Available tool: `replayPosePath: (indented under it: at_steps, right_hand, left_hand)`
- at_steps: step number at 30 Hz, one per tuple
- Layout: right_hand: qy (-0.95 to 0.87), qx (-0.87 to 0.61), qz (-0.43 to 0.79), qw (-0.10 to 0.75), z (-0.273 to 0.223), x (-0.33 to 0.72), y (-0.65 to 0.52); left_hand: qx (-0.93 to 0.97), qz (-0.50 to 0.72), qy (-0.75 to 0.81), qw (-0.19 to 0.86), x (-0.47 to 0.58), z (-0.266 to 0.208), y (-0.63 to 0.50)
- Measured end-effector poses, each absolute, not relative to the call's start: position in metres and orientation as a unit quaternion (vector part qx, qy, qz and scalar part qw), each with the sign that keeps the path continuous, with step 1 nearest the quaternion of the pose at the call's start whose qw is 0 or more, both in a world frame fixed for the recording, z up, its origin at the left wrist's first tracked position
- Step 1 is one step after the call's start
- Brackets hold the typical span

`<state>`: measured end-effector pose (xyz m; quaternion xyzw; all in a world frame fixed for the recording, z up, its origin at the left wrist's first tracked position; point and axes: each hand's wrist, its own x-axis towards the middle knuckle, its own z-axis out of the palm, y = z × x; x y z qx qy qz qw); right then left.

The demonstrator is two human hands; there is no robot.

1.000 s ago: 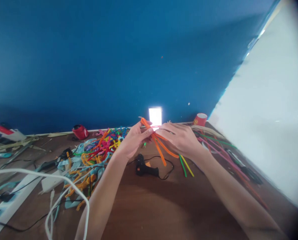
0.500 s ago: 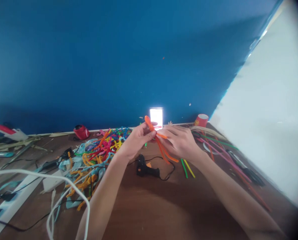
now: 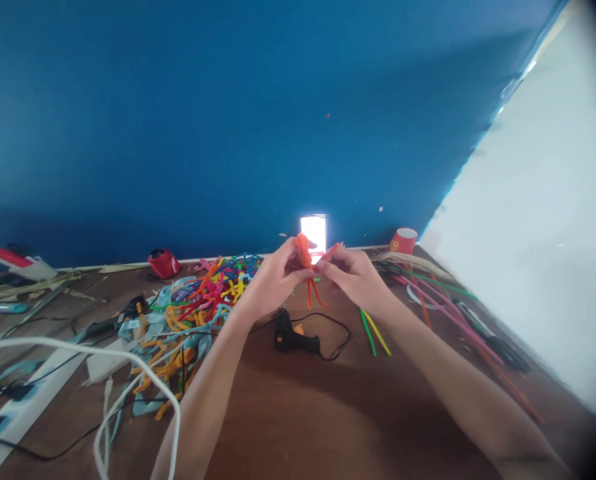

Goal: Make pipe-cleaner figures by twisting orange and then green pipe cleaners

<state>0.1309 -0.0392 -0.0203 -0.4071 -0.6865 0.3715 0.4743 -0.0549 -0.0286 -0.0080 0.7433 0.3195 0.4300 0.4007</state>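
Note:
Orange pipe cleaners (image 3: 303, 251), bunched into a loop at the top with loose ends hanging below, are held up over the table. My left hand (image 3: 279, 275) pinches the bunch between thumb and fingers. On the other side, my right hand (image 3: 351, 272) is closed on an orange strand that sticks out to the right of the bunch. A lit phone screen (image 3: 313, 233) stands behind the fingers against the wall. Below the hands lies a black glue gun (image 3: 294, 335) with its cord. A green pipe cleaner (image 3: 369, 335) and a yellow one (image 3: 379, 335) rest by my right wrist.
A tangled heap of colourful pipe cleaners (image 3: 178, 327) covers the left of the table. A white cable (image 3: 148, 373) arches over a power strip (image 3: 33, 400). Long strands and a red paper cup (image 3: 403, 241) are at the right, a red container (image 3: 163, 264) at the back left.
My right hand has turned and drawn in its fingers, pulling one orange strand up to the right. The bunch stands more upright, and its hanging ends have swung left and look shorter.

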Motion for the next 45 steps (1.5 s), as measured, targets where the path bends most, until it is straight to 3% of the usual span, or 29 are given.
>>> replayPosePath:
  at_steps: [4,14,19,31,39,42,45]
  right_hand:
    - [-0.643,-0.387,0.444,0.49,-0.022,0.13,-0.038]
    - [-0.714,-0.406,0.254,0.511,-0.016,0.132,-0.046]
    - [-0.735,-0.375,0.229,0.516,-0.014,0.145,-0.044]
    - [-0.879,-0.263,-0.003,0.398,-0.019,0.163,-0.03]
    - [-0.859,-0.312,-0.091,0.396,-0.021,0.151,-0.036]
    - [-0.837,-0.343,-0.035,0.424,-0.024,0.142,-0.038]
    - [-0.784,-0.395,0.108,0.467,-0.024,0.134,-0.039]
  left_hand:
    - [0.741,0.443,0.325,0.386,-0.055,-0.01,-0.027]
    - [0.616,0.479,0.325,0.534,-0.053,-0.006,-0.031]
    - [0.541,0.474,0.322,0.616,-0.055,-0.01,-0.026]
    - [0.511,0.431,0.306,0.678,-0.052,-0.01,-0.026]
    - [0.555,0.479,0.315,0.602,-0.046,-0.013,-0.028]
    - [0.607,0.511,0.315,0.52,-0.044,-0.014,-0.028]
    - [0.677,0.531,0.32,0.397,-0.044,-0.015,-0.027]
